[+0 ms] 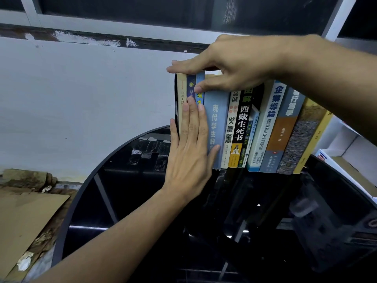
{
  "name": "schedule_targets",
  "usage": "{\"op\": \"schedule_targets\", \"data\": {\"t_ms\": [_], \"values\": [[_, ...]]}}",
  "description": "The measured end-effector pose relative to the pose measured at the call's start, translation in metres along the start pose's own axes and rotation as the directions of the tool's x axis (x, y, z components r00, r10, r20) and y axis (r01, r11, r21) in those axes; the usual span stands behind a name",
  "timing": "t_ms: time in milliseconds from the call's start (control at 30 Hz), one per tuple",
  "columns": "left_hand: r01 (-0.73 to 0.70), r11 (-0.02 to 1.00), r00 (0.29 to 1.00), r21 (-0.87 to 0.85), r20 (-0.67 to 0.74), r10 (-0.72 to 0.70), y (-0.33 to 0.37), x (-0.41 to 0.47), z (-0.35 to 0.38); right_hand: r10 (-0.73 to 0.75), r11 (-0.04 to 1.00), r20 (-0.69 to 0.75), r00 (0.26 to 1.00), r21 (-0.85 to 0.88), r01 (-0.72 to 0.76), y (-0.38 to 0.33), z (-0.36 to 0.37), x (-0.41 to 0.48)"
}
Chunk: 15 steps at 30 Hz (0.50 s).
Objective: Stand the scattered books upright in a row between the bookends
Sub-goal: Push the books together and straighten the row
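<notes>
The job looks close to done: about a dozen books (240,123) stand spine-out in one row at the back of the dark glass counter (122,201), and no book lies loose on the part of it that shows. At the left end a thin black bookend (176,99) stands upright, touching the first book. The left hand (189,160) lies flat against the spines of the leftmost few books, fingers straight and close together, the little finger just outside the bookend and the thumb on the wide blue book (216,123). The right hand (230,64) comes in from above and grips the tops of those same books, fingers laid over their upper edges and the thumb curled onto a spine in front. The left books stand straight and tight. Those toward the right end lean, tops tipped rightward, down to the yellow book (318,135) at the end, though the wide lens may add to that. The right forearm covers that end, so I cannot tell whether a second bookend is there. What seems left is squaring the left group against its bookend, then straightening the leaning books and closing the far end.
</notes>
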<state>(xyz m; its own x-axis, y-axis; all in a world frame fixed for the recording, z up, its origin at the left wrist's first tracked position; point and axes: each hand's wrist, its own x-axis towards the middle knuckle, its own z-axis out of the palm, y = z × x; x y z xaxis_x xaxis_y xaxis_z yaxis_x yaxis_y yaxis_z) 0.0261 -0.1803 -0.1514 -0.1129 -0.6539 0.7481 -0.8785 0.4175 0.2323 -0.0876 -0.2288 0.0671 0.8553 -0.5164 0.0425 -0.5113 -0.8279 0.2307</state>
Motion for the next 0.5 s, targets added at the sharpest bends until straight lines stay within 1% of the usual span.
{"op": "schedule_targets", "data": {"t_ms": [133, 333, 500], "values": [[0.012, 1.0, 1.0, 0.026, -0.012, -0.012, 0.004, 0.001, 0.003, -0.001, 1.0, -0.029, 1.0, 0.005, 0.001, -0.001, -0.001, -0.002], [0.039, 0.999, 0.999, 0.03, -0.039, -0.038, 0.008, 0.002, 0.007, -0.004, 1.0, -0.032, 0.999, 0.004, 0.004, -0.003, -0.003, -0.002], [0.066, 0.997, 0.997, 0.029, -0.042, -0.065, 0.013, 0.002, 0.009, 0.017, 0.998, -0.019, 1.0, 0.066, -0.015, 0.0, -0.003, 0.0]]}}
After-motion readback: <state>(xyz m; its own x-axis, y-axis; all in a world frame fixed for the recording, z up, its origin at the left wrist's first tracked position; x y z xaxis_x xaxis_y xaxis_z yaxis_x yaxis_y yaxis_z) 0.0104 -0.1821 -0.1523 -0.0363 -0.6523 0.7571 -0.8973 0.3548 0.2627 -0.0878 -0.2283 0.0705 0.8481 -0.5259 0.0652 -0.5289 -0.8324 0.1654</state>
